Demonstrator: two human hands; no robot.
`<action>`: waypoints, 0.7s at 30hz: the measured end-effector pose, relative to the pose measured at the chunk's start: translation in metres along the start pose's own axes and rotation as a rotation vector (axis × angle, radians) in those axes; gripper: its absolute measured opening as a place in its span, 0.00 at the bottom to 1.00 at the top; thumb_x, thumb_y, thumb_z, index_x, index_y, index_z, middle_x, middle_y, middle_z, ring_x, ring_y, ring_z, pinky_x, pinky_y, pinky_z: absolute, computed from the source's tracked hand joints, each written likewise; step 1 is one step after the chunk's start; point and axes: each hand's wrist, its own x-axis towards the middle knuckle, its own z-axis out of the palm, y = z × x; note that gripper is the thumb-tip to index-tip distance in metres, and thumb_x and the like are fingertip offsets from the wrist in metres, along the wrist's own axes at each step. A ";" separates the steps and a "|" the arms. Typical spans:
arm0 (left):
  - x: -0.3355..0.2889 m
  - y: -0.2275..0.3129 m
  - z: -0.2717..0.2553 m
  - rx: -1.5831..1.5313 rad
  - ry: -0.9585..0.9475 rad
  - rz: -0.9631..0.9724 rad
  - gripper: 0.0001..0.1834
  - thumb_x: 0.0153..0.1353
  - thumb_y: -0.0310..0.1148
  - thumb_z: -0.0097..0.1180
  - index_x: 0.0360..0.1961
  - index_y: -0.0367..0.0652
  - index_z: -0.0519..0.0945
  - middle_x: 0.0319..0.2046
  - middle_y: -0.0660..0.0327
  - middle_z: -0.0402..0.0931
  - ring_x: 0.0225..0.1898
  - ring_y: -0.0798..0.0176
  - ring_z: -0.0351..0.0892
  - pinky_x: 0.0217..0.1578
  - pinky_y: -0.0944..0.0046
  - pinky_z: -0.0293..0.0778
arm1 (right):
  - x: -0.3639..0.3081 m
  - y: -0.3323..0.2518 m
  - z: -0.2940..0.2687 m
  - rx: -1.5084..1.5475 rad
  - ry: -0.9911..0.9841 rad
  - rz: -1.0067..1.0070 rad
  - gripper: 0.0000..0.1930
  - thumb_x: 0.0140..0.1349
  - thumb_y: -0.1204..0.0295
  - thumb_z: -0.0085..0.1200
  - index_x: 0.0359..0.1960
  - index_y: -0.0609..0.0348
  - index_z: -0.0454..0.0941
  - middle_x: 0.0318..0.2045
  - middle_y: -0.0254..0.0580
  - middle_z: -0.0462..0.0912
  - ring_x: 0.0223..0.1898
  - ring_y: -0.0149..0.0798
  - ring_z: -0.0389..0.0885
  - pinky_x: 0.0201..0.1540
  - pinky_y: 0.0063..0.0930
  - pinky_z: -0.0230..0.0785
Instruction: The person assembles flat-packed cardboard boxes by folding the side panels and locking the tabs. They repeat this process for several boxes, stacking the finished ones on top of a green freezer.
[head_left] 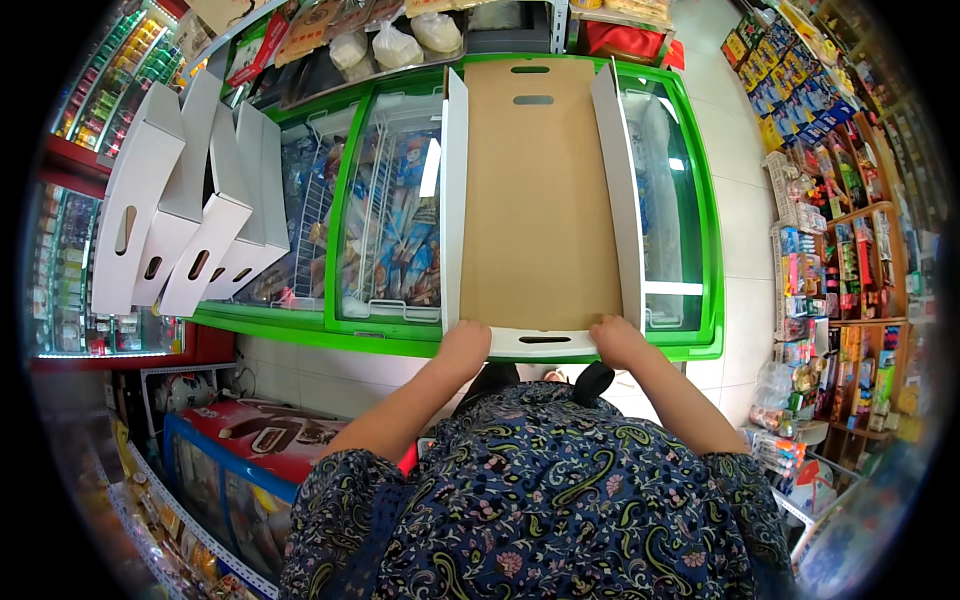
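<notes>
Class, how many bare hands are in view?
2: the bare left hand grips the near left corner of the open cardboard box, brown inside with white walls; the bare right hand, its near right corner.

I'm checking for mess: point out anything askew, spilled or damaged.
The white boxes stand at uneven angles on the left of the green-framed freezer, so they look askew. No spill or damage shows.

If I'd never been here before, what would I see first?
Probably the big open cardboard box, brown inside, on the bright green freezer in the middle, with the left hand and right hand at its near corners. Next, the white boxes leaning over the freezer's left end.
</notes>
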 end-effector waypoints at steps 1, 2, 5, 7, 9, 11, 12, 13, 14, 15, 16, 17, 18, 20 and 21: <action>0.005 -0.003 0.000 0.024 -0.094 0.028 0.09 0.49 0.23 0.55 0.33 0.37 0.82 0.38 0.43 0.80 0.42 0.47 0.82 0.40 0.51 0.78 | 0.003 0.000 0.001 0.018 -0.107 -0.039 0.10 0.48 0.76 0.54 0.33 0.60 0.83 0.36 0.54 0.84 0.40 0.52 0.83 0.45 0.43 0.76; 0.014 -0.005 -0.004 0.054 -0.175 0.064 0.08 0.49 0.24 0.55 0.30 0.38 0.84 0.36 0.43 0.81 0.40 0.47 0.83 0.38 0.51 0.78 | 0.010 0.006 0.000 0.029 -0.204 -0.068 0.10 0.48 0.76 0.54 0.33 0.61 0.84 0.37 0.55 0.84 0.41 0.53 0.83 0.45 0.43 0.76; 0.018 -0.007 -0.016 0.129 -0.262 0.148 0.07 0.50 0.26 0.56 0.28 0.39 0.85 0.34 0.45 0.83 0.37 0.46 0.84 0.38 0.51 0.79 | 0.023 0.011 0.003 0.013 -0.400 -0.095 0.12 0.46 0.77 0.54 0.34 0.60 0.83 0.38 0.55 0.83 0.43 0.55 0.82 0.46 0.44 0.75; 0.020 -0.005 -0.020 0.192 -0.326 0.170 0.08 0.50 0.26 0.56 0.30 0.39 0.85 0.35 0.46 0.83 0.38 0.45 0.83 0.39 0.51 0.79 | 0.028 0.015 0.006 0.021 -0.436 -0.095 0.11 0.46 0.76 0.54 0.34 0.59 0.83 0.38 0.54 0.83 0.43 0.56 0.81 0.45 0.44 0.75; 0.021 -0.005 -0.020 0.204 -0.337 0.152 0.09 0.49 0.26 0.56 0.30 0.39 0.85 0.35 0.46 0.83 0.39 0.46 0.83 0.39 0.52 0.79 | 0.031 0.017 0.015 0.036 -0.423 -0.121 0.11 0.46 0.75 0.56 0.34 0.58 0.83 0.38 0.54 0.83 0.43 0.56 0.81 0.44 0.44 0.75; 0.025 -0.005 -0.021 0.224 -0.372 0.164 0.09 0.48 0.26 0.56 0.30 0.40 0.86 0.36 0.47 0.83 0.39 0.45 0.83 0.39 0.51 0.79 | 0.039 0.026 0.027 0.052 -0.443 -0.123 0.12 0.46 0.73 0.57 0.34 0.58 0.83 0.38 0.53 0.83 0.42 0.56 0.82 0.44 0.44 0.75; 0.029 -0.007 -0.020 0.226 -0.377 0.164 0.09 0.48 0.26 0.56 0.30 0.40 0.86 0.36 0.47 0.83 0.39 0.45 0.83 0.40 0.51 0.79 | 0.042 0.029 0.027 0.060 -0.424 -0.135 0.12 0.46 0.72 0.58 0.35 0.58 0.83 0.37 0.53 0.84 0.42 0.56 0.82 0.44 0.44 0.75; 0.028 -0.009 -0.018 0.211 -0.369 0.173 0.10 0.48 0.27 0.55 0.30 0.41 0.86 0.36 0.48 0.83 0.39 0.45 0.83 0.40 0.51 0.79 | 0.044 0.029 0.028 0.079 -0.458 -0.174 0.13 0.44 0.75 0.54 0.34 0.61 0.84 0.38 0.55 0.84 0.42 0.56 0.82 0.43 0.43 0.76; 0.029 -0.016 -0.006 0.201 -0.317 0.192 0.10 0.50 0.30 0.54 0.31 0.41 0.86 0.36 0.48 0.83 0.40 0.45 0.83 0.40 0.51 0.79 | 0.050 0.027 0.027 0.091 -0.494 -0.216 0.15 0.43 0.78 0.51 0.33 0.63 0.85 0.38 0.57 0.84 0.43 0.56 0.82 0.42 0.43 0.76; 0.030 -0.020 0.003 0.189 -0.305 0.173 0.11 0.50 0.31 0.55 0.32 0.41 0.86 0.37 0.48 0.83 0.40 0.45 0.83 0.40 0.51 0.79 | 0.052 0.027 0.035 0.112 -0.494 -0.208 0.16 0.44 0.77 0.53 0.36 0.62 0.84 0.39 0.57 0.84 0.43 0.55 0.82 0.44 0.42 0.76; 0.032 -0.023 0.014 0.151 -0.297 0.140 0.11 0.51 0.32 0.55 0.33 0.42 0.86 0.38 0.48 0.83 0.41 0.45 0.83 0.41 0.51 0.78 | 0.054 0.030 0.041 0.136 -0.493 -0.194 0.17 0.45 0.75 0.54 0.40 0.61 0.83 0.40 0.56 0.84 0.44 0.54 0.82 0.45 0.41 0.75; 0.022 -0.007 -0.009 0.118 -0.321 0.121 0.11 0.52 0.29 0.54 0.35 0.42 0.85 0.40 0.48 0.83 0.42 0.45 0.82 0.42 0.51 0.78 | 0.043 0.031 0.027 0.245 -0.418 -0.265 0.20 0.46 0.72 0.58 0.45 0.61 0.81 0.43 0.56 0.83 0.46 0.54 0.81 0.46 0.40 0.75; 0.026 -0.023 0.023 0.021 -0.158 0.111 0.12 0.52 0.27 0.54 0.37 0.41 0.85 0.39 0.48 0.83 0.41 0.43 0.82 0.41 0.51 0.78 | 0.030 0.021 -0.003 0.337 -0.331 -0.367 0.24 0.47 0.70 0.62 0.49 0.61 0.79 0.46 0.55 0.82 0.49 0.53 0.80 0.47 0.39 0.74; 0.000 -0.008 -0.016 -0.193 0.284 0.382 0.25 0.52 0.36 0.61 0.52 0.41 0.76 0.50 0.47 0.76 0.52 0.46 0.75 0.51 0.52 0.73 | 0.001 0.034 -0.017 0.725 0.157 -0.195 0.30 0.49 0.62 0.67 0.56 0.56 0.74 0.50 0.52 0.79 0.50 0.54 0.79 0.51 0.41 0.73; -0.031 -0.002 -0.036 -0.358 0.528 0.271 0.30 0.49 0.37 0.66 0.54 0.39 0.74 0.51 0.47 0.73 0.56 0.43 0.70 0.58 0.51 0.67 | -0.012 0.013 -0.066 0.820 0.277 -0.039 0.30 0.53 0.61 0.65 0.57 0.61 0.73 0.52 0.52 0.78 0.50 0.50 0.79 0.52 0.39 0.73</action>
